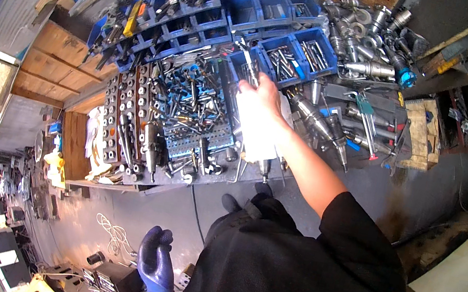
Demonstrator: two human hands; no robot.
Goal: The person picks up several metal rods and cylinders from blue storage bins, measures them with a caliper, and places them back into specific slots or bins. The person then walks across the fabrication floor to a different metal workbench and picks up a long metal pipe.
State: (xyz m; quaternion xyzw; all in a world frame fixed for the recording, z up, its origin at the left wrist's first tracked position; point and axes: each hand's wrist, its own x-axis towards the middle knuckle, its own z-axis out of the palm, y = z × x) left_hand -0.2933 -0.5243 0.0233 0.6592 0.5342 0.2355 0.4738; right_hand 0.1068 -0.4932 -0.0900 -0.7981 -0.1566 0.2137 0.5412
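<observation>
My bare right hand (262, 96) reaches over the bench, its fingers closed round a slim silver metal tool (249, 62). The tool points up and away toward the blue bins; its exact kind is unclear. Under my right wrist lies a white sheet (256, 134), partly hidden by the forearm. Just beyond the hand, a blue bin (282, 61) holds several drill-like bits. My left hand (156, 266), in a purple-blue glove, hangs low beside my body, away from the bench. Its fingers are loosely bent, and nothing shows in them.
Left of my right hand, a blue perforated rack (195, 139) is heaped with small tool bits. Metal tool holders (319, 120) lie to the right, near a set of hex keys (366, 119). More holders (373, 52) pile up behind. A coiled pale cable (117, 235) lies on the floor.
</observation>
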